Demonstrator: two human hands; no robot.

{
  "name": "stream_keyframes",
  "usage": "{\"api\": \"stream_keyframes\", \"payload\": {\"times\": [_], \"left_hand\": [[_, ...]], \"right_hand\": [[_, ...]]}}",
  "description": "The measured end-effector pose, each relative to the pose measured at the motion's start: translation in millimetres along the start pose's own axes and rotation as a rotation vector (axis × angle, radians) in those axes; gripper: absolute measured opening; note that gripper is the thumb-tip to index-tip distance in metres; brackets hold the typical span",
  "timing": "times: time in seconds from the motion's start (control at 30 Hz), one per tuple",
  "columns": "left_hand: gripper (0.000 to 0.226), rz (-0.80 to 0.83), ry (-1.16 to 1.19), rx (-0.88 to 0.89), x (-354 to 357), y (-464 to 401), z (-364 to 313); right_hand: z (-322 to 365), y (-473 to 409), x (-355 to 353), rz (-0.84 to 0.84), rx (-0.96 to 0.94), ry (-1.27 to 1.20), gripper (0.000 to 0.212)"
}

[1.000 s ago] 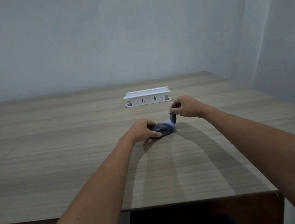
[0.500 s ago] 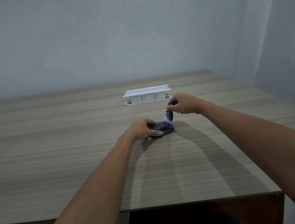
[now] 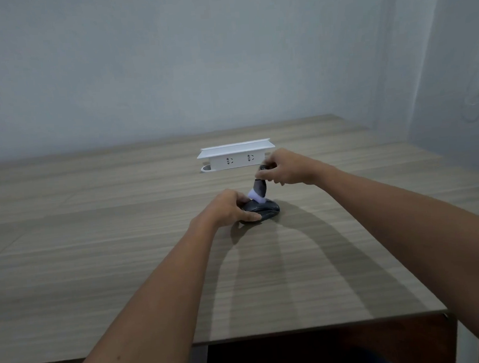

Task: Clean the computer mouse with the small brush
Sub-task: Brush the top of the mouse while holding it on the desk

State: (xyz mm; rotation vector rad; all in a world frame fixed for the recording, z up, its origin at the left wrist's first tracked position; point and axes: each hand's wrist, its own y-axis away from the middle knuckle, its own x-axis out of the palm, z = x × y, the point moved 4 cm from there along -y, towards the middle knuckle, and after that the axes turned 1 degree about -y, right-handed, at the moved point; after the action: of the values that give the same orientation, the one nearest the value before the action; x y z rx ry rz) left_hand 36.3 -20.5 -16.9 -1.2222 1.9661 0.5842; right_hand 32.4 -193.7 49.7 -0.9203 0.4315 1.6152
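A dark computer mouse (image 3: pixel 267 209) lies on the wooden table (image 3: pixel 94 250) near its middle. My left hand (image 3: pixel 229 208) grips the mouse's left side and holds it down; its fingers hide that end. My right hand (image 3: pixel 287 167) pinches the dark handle of a small brush (image 3: pixel 259 190) just above and behind the mouse. The brush points down and to the left, and its pale bristles touch the top of the mouse next to my left fingers.
A white power strip block (image 3: pixel 235 156) with sockets stands on the table just behind my hands. The table's front edge (image 3: pixel 316 328) runs below my forearms. A grey wall rises at the back, and another wall closes in on the right.
My right hand has moved the brush from the mouse's right end leftwards across its top. The left hand and the mouse have stayed put.
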Motion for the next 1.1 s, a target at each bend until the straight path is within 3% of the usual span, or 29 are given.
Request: {"api": "stream_keyframes", "payload": {"times": [0.1, 0.17, 0.33, 0.5, 0.67, 0.87, 1.03, 1.1], "left_hand": [[0.04, -0.005, -0.006, -0.004, 1, 1, -2], [0.04, 0.003, -0.019, -0.006, 0, 0, -2], [0.04, 0.018, -0.041, -0.018, -1, -2, -1], [0.039, 0.011, -0.033, 0.001, -1, -1, -2], [0.038, 0.016, -0.021, 0.003, -1, 0, -1], [0.037, 0.002, -0.041, 0.023, 0, 2, -4], [0.038, 0.009, -0.042, 0.01, -3, -3, 0], [0.037, 0.002, -0.032, 0.013, -4, -3, 1]], "right_hand": [[-7, -1, -3, 0.024, 0.0, 0.332, 0.018], [-12, -1, -3, 0.043, 0.02, 0.397, 0.021], [-3, 1, -2, -0.007, 0.013, -0.01, 0.023], [-11, 0, -5, 0.036, 0.051, 0.308, 0.023], [-3, 2, -5, 0.01, 0.016, -0.014, 0.022], [-19, 5, -5, 0.048, 0.065, 0.285, 0.022], [-12, -2, -3, -0.024, 0.029, -0.056, 0.026], [-12, -4, -3, -0.023, 0.029, -0.028, 0.026]]}}
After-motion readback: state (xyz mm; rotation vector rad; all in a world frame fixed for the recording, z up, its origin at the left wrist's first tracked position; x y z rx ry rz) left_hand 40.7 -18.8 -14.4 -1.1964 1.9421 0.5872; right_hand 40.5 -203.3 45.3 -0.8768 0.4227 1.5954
